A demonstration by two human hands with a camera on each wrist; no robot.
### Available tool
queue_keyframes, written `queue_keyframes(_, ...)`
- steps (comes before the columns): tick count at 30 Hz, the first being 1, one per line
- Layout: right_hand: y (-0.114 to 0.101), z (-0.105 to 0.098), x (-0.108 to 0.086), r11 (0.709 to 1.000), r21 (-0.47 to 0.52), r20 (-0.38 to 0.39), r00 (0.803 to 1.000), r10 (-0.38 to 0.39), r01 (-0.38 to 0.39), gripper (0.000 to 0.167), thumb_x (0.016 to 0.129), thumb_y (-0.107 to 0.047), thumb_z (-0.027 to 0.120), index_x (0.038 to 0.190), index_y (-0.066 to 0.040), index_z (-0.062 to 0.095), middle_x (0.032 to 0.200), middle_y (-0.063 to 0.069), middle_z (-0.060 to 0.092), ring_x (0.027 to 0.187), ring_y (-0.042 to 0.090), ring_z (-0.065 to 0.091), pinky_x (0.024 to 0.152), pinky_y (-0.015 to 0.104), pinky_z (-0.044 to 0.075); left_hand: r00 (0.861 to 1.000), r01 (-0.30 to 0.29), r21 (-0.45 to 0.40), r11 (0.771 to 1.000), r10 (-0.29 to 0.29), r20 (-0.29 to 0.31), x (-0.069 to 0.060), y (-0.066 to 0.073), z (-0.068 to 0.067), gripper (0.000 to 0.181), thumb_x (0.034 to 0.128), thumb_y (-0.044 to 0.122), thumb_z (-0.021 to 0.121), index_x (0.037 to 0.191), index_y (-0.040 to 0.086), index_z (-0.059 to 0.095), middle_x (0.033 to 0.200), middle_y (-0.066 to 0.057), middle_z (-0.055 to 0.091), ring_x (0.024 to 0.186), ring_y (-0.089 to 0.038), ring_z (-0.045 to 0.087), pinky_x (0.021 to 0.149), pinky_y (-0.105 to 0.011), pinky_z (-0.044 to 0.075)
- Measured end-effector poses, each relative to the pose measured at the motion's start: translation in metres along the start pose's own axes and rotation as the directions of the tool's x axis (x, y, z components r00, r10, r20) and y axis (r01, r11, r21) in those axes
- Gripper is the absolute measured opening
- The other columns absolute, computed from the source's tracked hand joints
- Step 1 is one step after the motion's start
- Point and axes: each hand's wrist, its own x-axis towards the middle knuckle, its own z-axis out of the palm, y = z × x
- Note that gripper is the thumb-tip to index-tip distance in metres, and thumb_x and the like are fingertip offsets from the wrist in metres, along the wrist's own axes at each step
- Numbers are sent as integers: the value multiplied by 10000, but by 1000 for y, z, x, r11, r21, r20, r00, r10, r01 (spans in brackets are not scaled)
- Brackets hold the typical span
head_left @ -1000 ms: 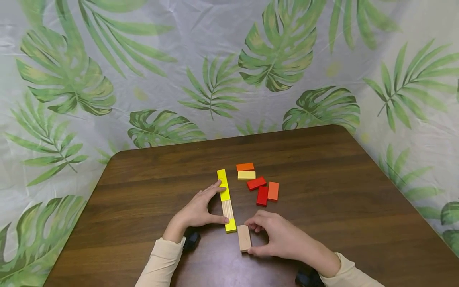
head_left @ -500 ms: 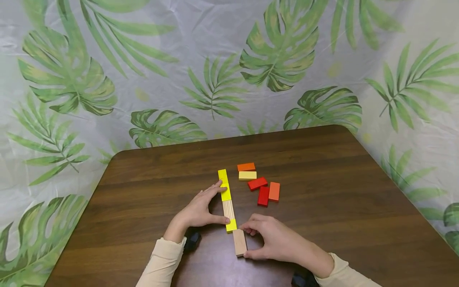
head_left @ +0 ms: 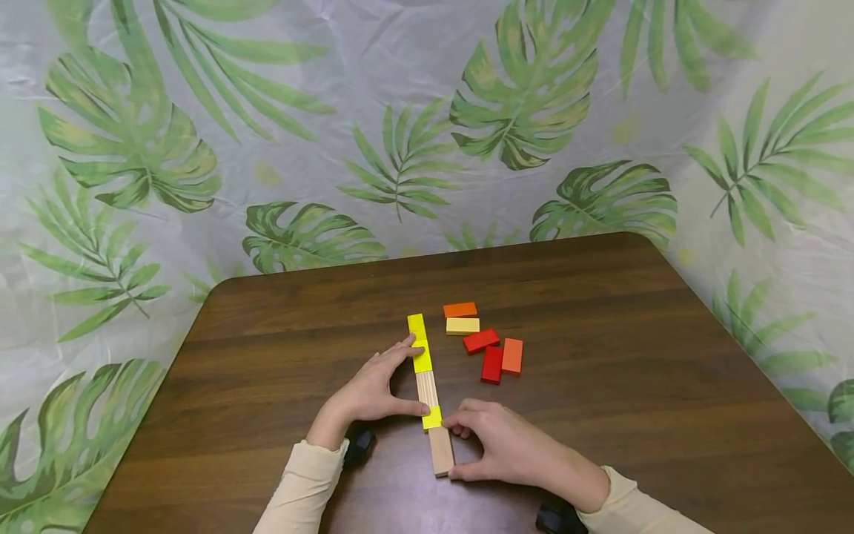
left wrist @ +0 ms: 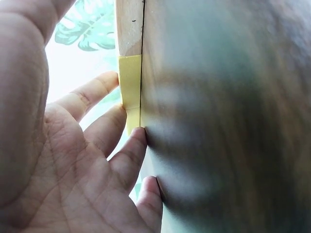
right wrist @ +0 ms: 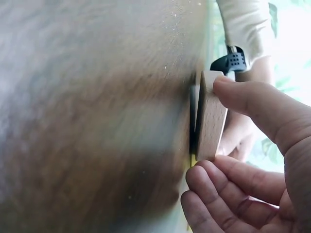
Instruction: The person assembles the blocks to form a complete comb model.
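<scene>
Left hand (head_left: 370, 389) spread wide, thumb and fingers against the row of blocks (head_left: 426, 390), yellow and striped. Plain wood block (head_left: 440, 452): beside the row a second ago, now in line at its near end; contact uncertain. Reads as the row growing by one. Right hand (head_left: 507, 443) holds that block between thumb and fingers. Loose blocks (head_left: 492, 365) farther right. Bench (head_left: 600, 311): dark wood grain. Leaf-print cloth (head_left: 427, 67) hangs behind
</scene>
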Motion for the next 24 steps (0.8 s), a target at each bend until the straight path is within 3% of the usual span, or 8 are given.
queue_keyframes(10, -6, 2, -1, 995, -86, -13, 999, -47, 46, 534, 820, -329, 956, 1263, -78, 794, 1015, -57, 680, 783, -17, 516, 697, 140, 476, 1000, 1, 5, 1000, -1, 5, 2, -1, 1, 952, 834, 457, 923, 1611, 139, 475, 1811, -46, 211, 1682, -310, 203, 1343, -663, 118)
queue_keyframes(24, -12, 4, -3, 987, -148, -17, 998, -65, 62, 496, 830, -317, 951, 1251, -104, 796, 1061, -46, 726, 889, -2, 626, 798, 197, 575, 1000, -22, 2, 1000, 22, -12, 1, -2, 2, 972, 816, 467, 932, 1601, 109, 483, 1802, -90, 238, 1668, -351, 233, 1331, -682, 137)
